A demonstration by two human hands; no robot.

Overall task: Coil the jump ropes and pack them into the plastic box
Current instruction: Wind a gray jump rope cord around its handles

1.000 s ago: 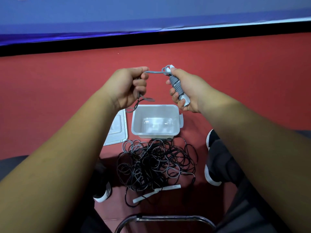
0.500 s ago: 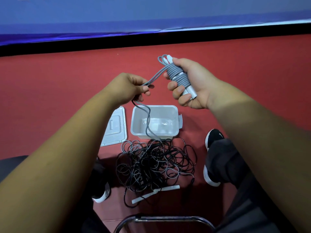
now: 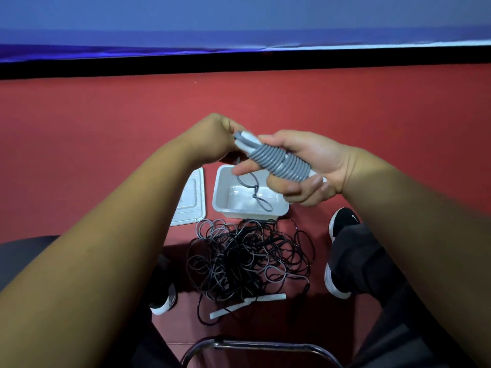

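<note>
Since half-second ago left hand (image 3: 212, 136) closing in, pinching loose grey tail (image 3: 255, 187) at 10 o'clock tip of grey cord-wound jump rope bundle (image 3: 279, 162). Right hand (image 3: 313, 166) fingers curling round bundle; I'm reading axis running 10-to-4. White plastic box (image 3: 220, 192) sitting at 6 o'clock beneath.

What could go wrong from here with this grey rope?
The loose tail dangling over the plastic box is not tucked in, so the wraps on the grey rope may unwind if the right hand eases. The tail could also snag the tangled pile below.
</note>
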